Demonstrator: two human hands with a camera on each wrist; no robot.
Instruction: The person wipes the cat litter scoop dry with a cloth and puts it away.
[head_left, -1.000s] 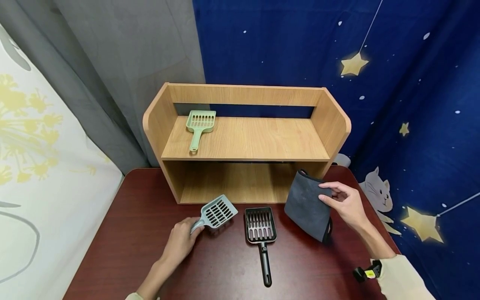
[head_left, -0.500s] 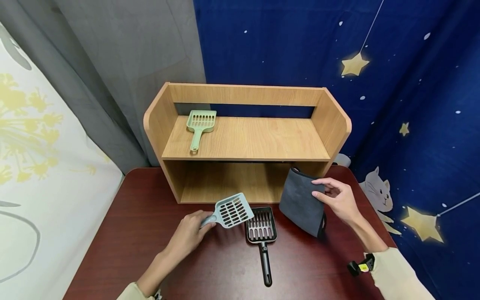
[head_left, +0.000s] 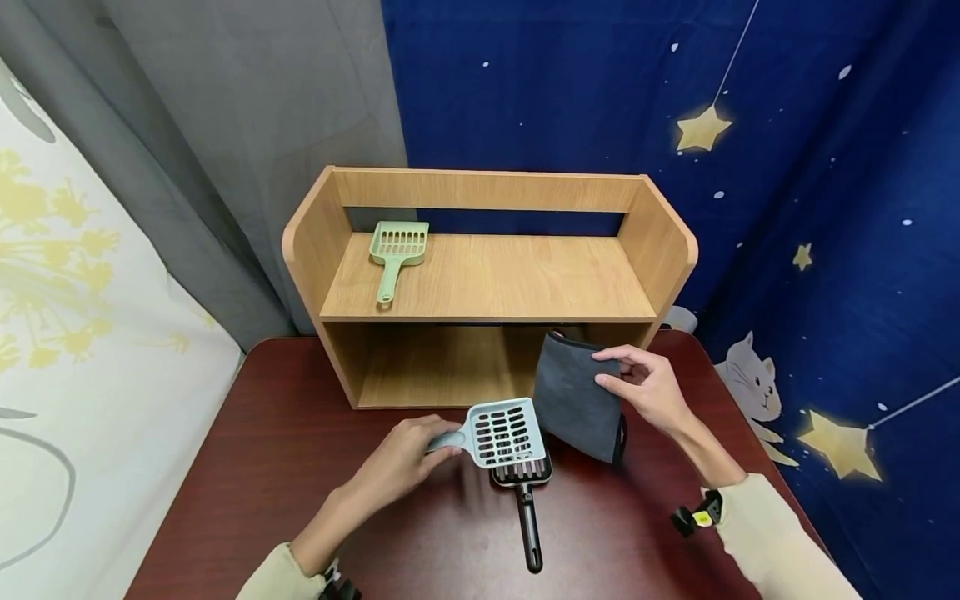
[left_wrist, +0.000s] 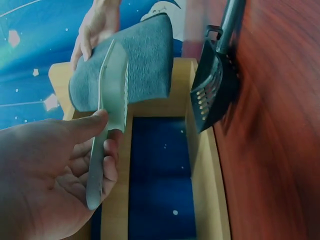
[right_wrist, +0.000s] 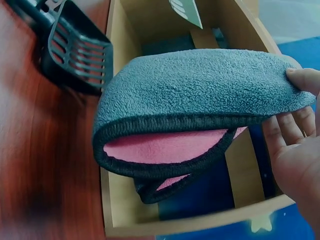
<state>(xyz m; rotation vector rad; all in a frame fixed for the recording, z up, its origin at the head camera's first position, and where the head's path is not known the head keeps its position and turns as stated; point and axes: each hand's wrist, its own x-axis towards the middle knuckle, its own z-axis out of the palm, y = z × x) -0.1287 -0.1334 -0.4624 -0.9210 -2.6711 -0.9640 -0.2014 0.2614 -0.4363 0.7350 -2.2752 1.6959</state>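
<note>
My left hand (head_left: 408, 454) grips the handle of a pale blue litter scoop (head_left: 504, 433), thumb on one side and fingers on the other in the left wrist view. In the head view the scoop's slotted head overlaps a black litter scoop (head_left: 529, 529) lying on the table. To the right, my right hand (head_left: 648, 387) pinches a folded grey cloth (head_left: 576, 396) by its edge, thumb against fingers. Dark binding and a pink inner side of the cloth (right_wrist: 167, 146) show in the right wrist view. The cloth's left edge is close beside the blue scoop's head.
A two-tier wooden shelf (head_left: 487, 318) stands at the back of the dark red table (head_left: 247, 500). On its upper board, at the left, lies a green litter scoop (head_left: 397, 250). Curtains (head_left: 525, 83) hang behind the table.
My left hand has moved right with the blue scoop, bringing its head over the black scoop. My right hand has shifted left with the grey cloth. The black and green scoops stay in place.
</note>
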